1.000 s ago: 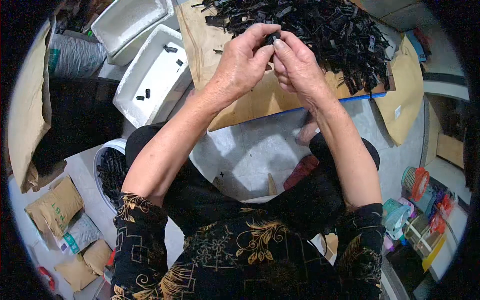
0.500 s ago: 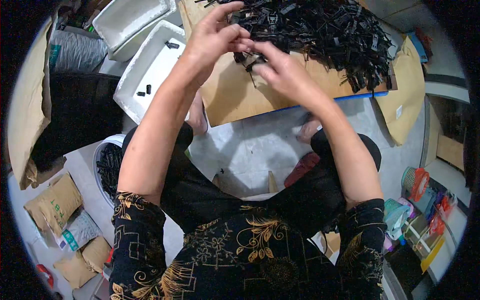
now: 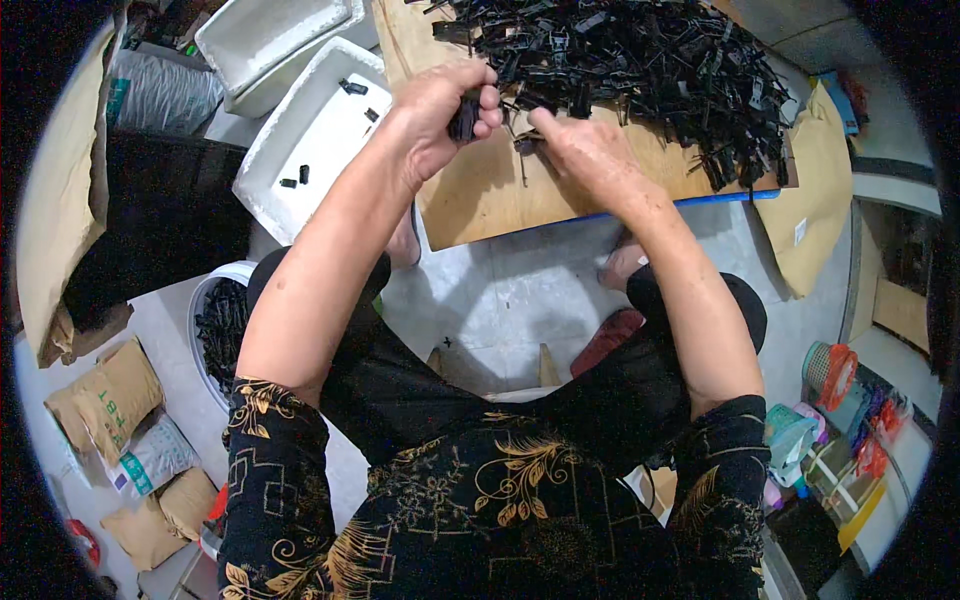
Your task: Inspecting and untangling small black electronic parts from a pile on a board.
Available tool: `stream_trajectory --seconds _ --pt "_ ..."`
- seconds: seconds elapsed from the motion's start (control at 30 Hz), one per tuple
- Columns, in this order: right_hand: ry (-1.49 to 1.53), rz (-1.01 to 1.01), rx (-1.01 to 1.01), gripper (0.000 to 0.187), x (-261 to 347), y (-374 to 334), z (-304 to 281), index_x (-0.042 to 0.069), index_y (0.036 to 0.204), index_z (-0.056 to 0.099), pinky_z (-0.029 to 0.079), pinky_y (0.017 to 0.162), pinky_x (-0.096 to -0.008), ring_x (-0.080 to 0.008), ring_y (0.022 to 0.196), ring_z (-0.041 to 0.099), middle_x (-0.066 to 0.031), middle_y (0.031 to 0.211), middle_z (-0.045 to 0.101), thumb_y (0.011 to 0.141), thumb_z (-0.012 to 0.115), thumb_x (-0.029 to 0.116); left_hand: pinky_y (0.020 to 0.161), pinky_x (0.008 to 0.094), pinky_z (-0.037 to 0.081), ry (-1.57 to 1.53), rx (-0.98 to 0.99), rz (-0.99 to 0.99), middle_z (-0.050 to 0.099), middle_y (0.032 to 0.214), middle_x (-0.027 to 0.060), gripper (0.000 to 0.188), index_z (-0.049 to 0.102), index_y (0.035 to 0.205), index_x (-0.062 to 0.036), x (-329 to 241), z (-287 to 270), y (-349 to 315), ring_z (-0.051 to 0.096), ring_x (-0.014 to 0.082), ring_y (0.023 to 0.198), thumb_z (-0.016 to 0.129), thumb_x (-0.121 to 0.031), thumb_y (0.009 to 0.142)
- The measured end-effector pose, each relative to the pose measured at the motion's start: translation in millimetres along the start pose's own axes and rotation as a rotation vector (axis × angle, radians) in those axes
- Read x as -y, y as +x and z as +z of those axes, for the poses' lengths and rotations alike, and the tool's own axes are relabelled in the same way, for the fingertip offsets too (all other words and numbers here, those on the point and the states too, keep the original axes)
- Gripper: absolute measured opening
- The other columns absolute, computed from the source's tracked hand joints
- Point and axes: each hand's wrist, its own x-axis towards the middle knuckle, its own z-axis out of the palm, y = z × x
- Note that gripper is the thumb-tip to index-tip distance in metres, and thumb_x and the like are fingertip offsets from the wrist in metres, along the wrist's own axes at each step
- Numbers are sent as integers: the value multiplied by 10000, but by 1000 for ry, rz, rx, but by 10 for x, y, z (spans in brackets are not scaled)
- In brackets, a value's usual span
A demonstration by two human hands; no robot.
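Note:
My left hand (image 3: 440, 112) is curled closed above the near left of the wooden board (image 3: 465, 210). A dark bundle of small black plastic parts (image 3: 464, 118) shows between its palm and fingers. My right hand (image 3: 595, 160) is a short way to the right, thumb and fingers bent together at a black plastic piece (image 3: 527, 144) with a thin stem pointing down. Its fingertips are partly hidden. Just beyond both hands lies a big heap of black plastic parts (image 3: 640, 70), tangled, many with thin prongs.
Left of the board is a white foam box (image 3: 262, 185) holding several small black pieces. Another foam box (image 3: 235, 45) stands behind it. A white bucket (image 3: 195, 335) of black parts is by my left leg. Packed bags (image 3: 120, 395) lie lower left; a tan sack (image 3: 815, 190) is at right.
My left hand has gone from loosely spread fingers to a closed grip showing black parts. The hands have drawn apart, the right one shifting slightly right. Another small piece now shows in the foam box.

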Motion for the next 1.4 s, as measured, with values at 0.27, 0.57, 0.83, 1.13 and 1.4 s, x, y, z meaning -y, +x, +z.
stream_trajectory --seconds 0.27,0.57,0.83,1.13,1.4 --pt "393 102 -279 295 -74 -166 -390 111 1114 495 465 576 -378 -347 710 596 -161 785 603 830 564 70 446 171 356 352 151 -13 555 789 62 281 506 980 -43 89 203 -80 502 92 546 588 -288 870" --pt "312 -194 -422 389 -106 -303 -529 104 1127 528 483 586 -360 -309 734 618 -135 876 614 757 594 3 403 175 314 111 467 -131 611 828 90 343 576 976 -15 273 297 -41 399 60 463 512 -343 902" --pt "692 141 -459 185 -41 -305 -524 48 1053 502 454 575 -289 -150 635 564 -77 727 548 868 519 52 440 164 353 178 323 12 584 855 68 299 457 1122 -77 240 531 -33 517 91 597 585 -110 854" --pt "1125 288 -284 179 34 -241 -519 43 956 513 322 496 -199 -41 574 388 30 660 416 948 426 199 430 187 366 665 148 335 521 660 -2 311 416 1135 -94 235 643 -54 486 52 517 560 -110 859" --pt "1089 287 -279 174 57 -146 -525 31 942 498 305 482 -201 -40 559 369 29 641 406 949 421 187 452 219 401 807 129 408 509 695 18 289 401 1096 -80 196 650 -35 513 76 540 535 -63 841"
